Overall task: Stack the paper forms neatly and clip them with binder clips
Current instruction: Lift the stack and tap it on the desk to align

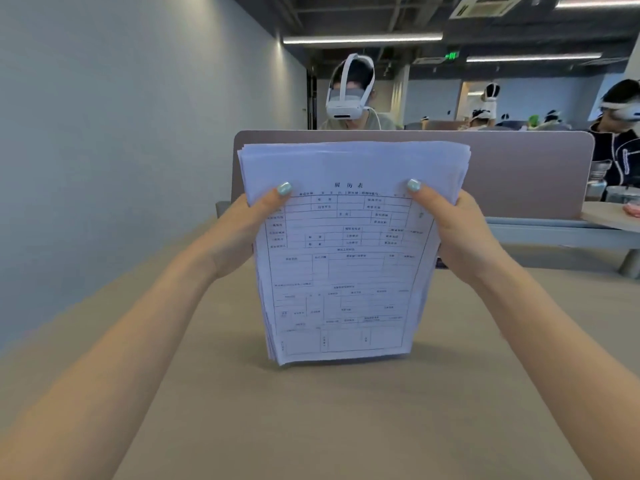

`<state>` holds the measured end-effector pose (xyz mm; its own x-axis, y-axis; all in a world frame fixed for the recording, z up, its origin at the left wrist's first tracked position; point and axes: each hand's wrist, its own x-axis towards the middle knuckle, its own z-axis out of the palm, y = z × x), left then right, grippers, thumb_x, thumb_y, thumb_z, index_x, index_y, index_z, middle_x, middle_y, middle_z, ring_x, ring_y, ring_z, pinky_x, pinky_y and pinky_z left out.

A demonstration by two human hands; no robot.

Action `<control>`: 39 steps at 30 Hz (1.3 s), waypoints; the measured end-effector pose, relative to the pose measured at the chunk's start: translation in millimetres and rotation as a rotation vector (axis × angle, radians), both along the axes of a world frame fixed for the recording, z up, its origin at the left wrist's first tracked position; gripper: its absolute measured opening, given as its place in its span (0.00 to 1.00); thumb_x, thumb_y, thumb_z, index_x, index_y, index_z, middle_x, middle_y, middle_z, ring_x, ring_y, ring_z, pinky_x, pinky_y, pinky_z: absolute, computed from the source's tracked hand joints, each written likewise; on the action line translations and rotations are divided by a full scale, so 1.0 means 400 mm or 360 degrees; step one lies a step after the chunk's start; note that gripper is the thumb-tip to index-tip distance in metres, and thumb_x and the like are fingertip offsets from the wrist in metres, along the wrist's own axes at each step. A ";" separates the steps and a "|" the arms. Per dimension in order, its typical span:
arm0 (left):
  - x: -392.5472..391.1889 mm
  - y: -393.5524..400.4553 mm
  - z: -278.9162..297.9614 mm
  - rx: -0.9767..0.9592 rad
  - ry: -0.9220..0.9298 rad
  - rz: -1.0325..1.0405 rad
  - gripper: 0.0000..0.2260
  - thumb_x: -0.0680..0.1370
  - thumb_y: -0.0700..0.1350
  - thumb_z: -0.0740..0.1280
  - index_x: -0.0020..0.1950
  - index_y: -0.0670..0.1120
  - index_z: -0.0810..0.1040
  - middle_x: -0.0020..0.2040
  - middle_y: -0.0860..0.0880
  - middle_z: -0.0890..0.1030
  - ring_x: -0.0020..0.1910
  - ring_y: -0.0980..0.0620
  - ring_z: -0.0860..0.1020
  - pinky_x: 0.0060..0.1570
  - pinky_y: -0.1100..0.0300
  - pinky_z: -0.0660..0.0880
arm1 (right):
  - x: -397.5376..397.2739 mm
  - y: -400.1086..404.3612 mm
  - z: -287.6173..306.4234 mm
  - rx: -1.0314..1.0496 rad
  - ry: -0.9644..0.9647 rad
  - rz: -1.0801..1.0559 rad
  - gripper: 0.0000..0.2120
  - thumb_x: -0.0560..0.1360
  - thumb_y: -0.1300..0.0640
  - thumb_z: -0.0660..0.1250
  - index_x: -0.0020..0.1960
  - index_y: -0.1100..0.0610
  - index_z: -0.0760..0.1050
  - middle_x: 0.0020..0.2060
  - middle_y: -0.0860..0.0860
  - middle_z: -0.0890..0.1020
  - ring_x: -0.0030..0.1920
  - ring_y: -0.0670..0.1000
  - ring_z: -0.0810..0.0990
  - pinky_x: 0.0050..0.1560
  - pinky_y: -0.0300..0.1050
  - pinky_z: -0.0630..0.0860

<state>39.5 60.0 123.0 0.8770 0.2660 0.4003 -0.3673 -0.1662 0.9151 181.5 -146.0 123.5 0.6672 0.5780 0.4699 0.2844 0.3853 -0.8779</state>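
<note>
A thick stack of white printed paper forms point(346, 251) stands upright on its bottom edge on the bare tan wooden desk point(311, 427), its sheets slightly fanned at the top. The left hand point(242, 233) grips the stack's left edge and the right hand point(460, 233) its right edge, each thumb pressed on the front sheet; the other fingers are hidden behind the paper. The forms' small print is too blurred to read. Behind stands a grey-mauve desk divider panel point(519, 174), partly covered by the stack.
</note>
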 end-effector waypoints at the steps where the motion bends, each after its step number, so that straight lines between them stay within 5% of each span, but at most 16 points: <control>1: -0.003 0.004 -0.001 0.0049 0.0067 -0.0058 0.26 0.60 0.67 0.70 0.53 0.57 0.78 0.52 0.56 0.84 0.54 0.54 0.81 0.48 0.59 0.80 | 0.003 -0.007 0.002 -0.0035 -0.0016 0.0060 0.08 0.71 0.51 0.66 0.48 0.51 0.78 0.42 0.44 0.85 0.44 0.47 0.85 0.42 0.44 0.82; 5: -0.003 -0.006 -0.002 0.0033 0.0155 -0.0123 0.32 0.54 0.69 0.72 0.54 0.56 0.78 0.50 0.56 0.85 0.52 0.55 0.82 0.44 0.61 0.79 | 0.014 -0.025 -0.008 -0.0199 -0.0013 0.0194 0.09 0.69 0.49 0.67 0.49 0.47 0.78 0.41 0.44 0.86 0.43 0.47 0.85 0.36 0.43 0.80; 11: 0.002 -0.031 0.020 0.0062 -0.0062 -0.0337 0.24 0.70 0.50 0.65 0.64 0.66 0.66 0.60 0.61 0.79 0.57 0.54 0.80 0.52 0.54 0.78 | 0.003 -0.030 0.013 -0.0082 0.0011 0.0462 0.13 0.73 0.56 0.62 0.54 0.43 0.76 0.46 0.42 0.85 0.46 0.46 0.84 0.40 0.42 0.80; 14: 0.007 -0.037 0.027 -0.0043 -0.0189 -0.0343 0.17 0.70 0.47 0.65 0.58 0.58 0.75 0.64 0.57 0.77 0.60 0.51 0.78 0.52 0.55 0.78 | -0.001 -0.032 0.029 0.0047 0.0022 0.0523 0.13 0.73 0.56 0.60 0.52 0.44 0.77 0.52 0.40 0.83 0.52 0.45 0.82 0.45 0.41 0.80; 18: 0.008 -0.038 0.018 -0.0298 -0.0279 -0.0248 0.05 0.74 0.44 0.62 0.47 0.51 0.75 0.58 0.54 0.82 0.56 0.52 0.80 0.48 0.57 0.79 | -0.003 -0.035 0.029 0.0080 0.0004 0.0456 0.14 0.77 0.52 0.57 0.38 0.46 0.77 0.54 0.43 0.83 0.54 0.46 0.81 0.45 0.43 0.79; 22: 0.004 -0.029 -0.002 -0.0326 -0.0222 -0.0095 0.12 0.77 0.51 0.57 0.56 0.53 0.77 0.51 0.54 0.84 0.49 0.53 0.82 0.45 0.57 0.80 | 0.000 -0.041 0.035 0.0199 -0.0015 0.0248 0.15 0.79 0.52 0.54 0.36 0.50 0.72 0.49 0.42 0.85 0.49 0.44 0.83 0.41 0.42 0.79; 26: 0.003 -0.024 -0.065 -0.0311 -0.0060 0.0003 0.16 0.76 0.58 0.56 0.54 0.54 0.79 0.50 0.54 0.85 0.51 0.53 0.83 0.45 0.56 0.81 | 0.020 -0.050 -0.005 0.0086 0.0010 0.0141 0.10 0.75 0.46 0.61 0.51 0.50 0.75 0.45 0.45 0.84 0.41 0.46 0.84 0.33 0.42 0.80; 29: 0.004 -0.034 -0.160 -0.0294 0.0167 0.0030 0.15 0.72 0.54 0.61 0.56 0.52 0.78 0.50 0.54 0.85 0.51 0.53 0.83 0.45 0.58 0.81 | 0.032 -0.046 -0.112 -0.0193 0.0165 0.0109 0.17 0.67 0.46 0.69 0.52 0.52 0.77 0.46 0.48 0.86 0.44 0.48 0.85 0.43 0.46 0.83; 32: 0.013 -0.052 -0.250 -0.0220 0.0399 0.0034 0.16 0.68 0.50 0.66 0.55 0.51 0.79 0.48 0.55 0.86 0.52 0.52 0.82 0.41 0.63 0.80 | 0.019 -0.039 -0.222 -0.0423 0.0303 0.0054 0.11 0.69 0.53 0.69 0.52 0.52 0.79 0.49 0.48 0.85 0.46 0.45 0.84 0.44 0.39 0.81; 35: 0.029 -0.060 -0.241 -0.0237 0.0354 0.0050 0.15 0.67 0.49 0.69 0.53 0.52 0.79 0.50 0.53 0.85 0.50 0.53 0.83 0.40 0.62 0.80 | 0.018 -0.041 -0.225 -0.0351 0.0372 0.0042 0.13 0.68 0.54 0.70 0.52 0.52 0.79 0.46 0.45 0.86 0.47 0.45 0.84 0.44 0.39 0.80; 39: 0.042 -0.054 -0.161 -0.0202 0.0134 -0.0021 0.30 0.57 0.65 0.74 0.56 0.56 0.77 0.52 0.57 0.84 0.54 0.55 0.81 0.46 0.59 0.80 | 0.031 -0.051 -0.141 -0.0201 0.0282 0.0051 0.15 0.66 0.50 0.69 0.52 0.52 0.79 0.51 0.49 0.84 0.52 0.50 0.83 0.50 0.47 0.80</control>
